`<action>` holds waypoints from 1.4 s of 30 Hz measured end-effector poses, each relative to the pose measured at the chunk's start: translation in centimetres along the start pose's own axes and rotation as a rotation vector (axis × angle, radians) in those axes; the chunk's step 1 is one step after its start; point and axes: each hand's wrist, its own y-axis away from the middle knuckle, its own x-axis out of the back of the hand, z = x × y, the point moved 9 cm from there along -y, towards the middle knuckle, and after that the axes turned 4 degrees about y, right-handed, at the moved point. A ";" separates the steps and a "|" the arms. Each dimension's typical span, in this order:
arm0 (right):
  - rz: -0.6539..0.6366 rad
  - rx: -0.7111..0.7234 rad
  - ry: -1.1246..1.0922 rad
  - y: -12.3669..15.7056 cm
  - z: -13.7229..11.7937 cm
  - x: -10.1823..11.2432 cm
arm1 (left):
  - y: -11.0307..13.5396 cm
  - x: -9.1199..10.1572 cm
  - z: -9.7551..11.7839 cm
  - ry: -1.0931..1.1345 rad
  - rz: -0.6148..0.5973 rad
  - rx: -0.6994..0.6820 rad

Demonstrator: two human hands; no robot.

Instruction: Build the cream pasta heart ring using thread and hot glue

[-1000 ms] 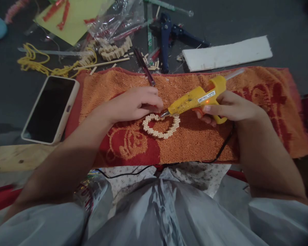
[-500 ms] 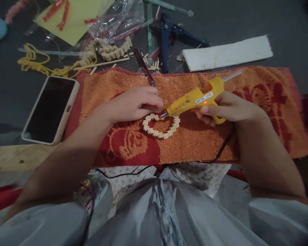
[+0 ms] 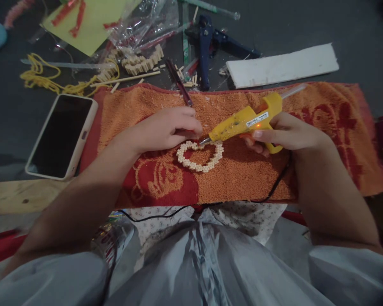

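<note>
A yellow hot glue gun (image 3: 239, 123) with a lit orange light is gripped in my right hand (image 3: 287, 131), its metal nozzle pointing left and down. The nozzle tip is at the upper edge of a heart-shaped ring of small pale wooden sticks (image 3: 204, 166). This ring lies on an orange and red towel (image 3: 242, 178). My left hand (image 3: 175, 126) rests just above the ring's upper left, fingers curled and pinched together near the nozzle. What those fingertips hold, if anything, is hidden.
A phone (image 3: 60, 136) lies left of the towel. Behind it are yellow yarn (image 3: 38, 76), more joined sticks (image 3: 143, 63), plastic wrap (image 3: 147, 25), a dark red slim tool (image 3: 178, 83), a blue-handled tool (image 3: 206, 51) and a white foam strip (image 3: 284, 66). The black cord (image 3: 277, 182) crosses the towel's front.
The glue gun and my right hand have shifted slightly right, with the nozzle still at the ring's upper edge. My left hand stays nearly in place.
</note>
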 end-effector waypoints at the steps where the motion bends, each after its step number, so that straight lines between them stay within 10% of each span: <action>1: -0.002 0.007 0.009 -0.1 0.0 -0.1 | 0.0 0.0 0.0 0.001 -0.003 0.006; 42: -0.007 0.009 0.021 -0.3 -0.2 -0.5 | 0.0 0.0 -0.1 -0.015 -0.001 0.004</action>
